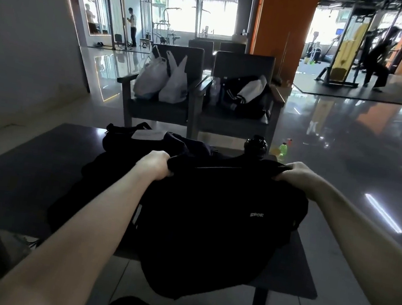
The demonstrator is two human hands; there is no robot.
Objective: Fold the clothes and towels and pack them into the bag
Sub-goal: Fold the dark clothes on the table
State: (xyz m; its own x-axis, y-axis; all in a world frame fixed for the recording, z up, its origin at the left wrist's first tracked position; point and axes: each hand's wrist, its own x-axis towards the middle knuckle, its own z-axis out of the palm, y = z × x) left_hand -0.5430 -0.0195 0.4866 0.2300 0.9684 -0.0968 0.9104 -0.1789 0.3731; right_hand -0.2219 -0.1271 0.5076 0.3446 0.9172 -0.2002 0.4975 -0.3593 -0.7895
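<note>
A black garment (pixel 211 218) with a small white "SPOR" print hangs over the near edge of the dark table (pixel 10 177). My left hand (pixel 154 165) grips its upper left corner, and my right hand (pixel 295 174) grips its upper right corner, so the top edge stretches between them. Behind it on the table lies a dark bag (pixel 170 143) with a white label; more dark cloth (pixel 81 187) is heaped at the left under my forearm. Against the dark table the garment's outline is hard to see.
A black bottle (pixel 256 146) stands at the table's far edge. Two grey armchairs (pixel 235 123) behind hold white plastic bags (pixel 162 79) and a black jacket (pixel 244 96). A green bottle (pixel 283 148) stands on the glossy floor. Gym machines and people are far back.
</note>
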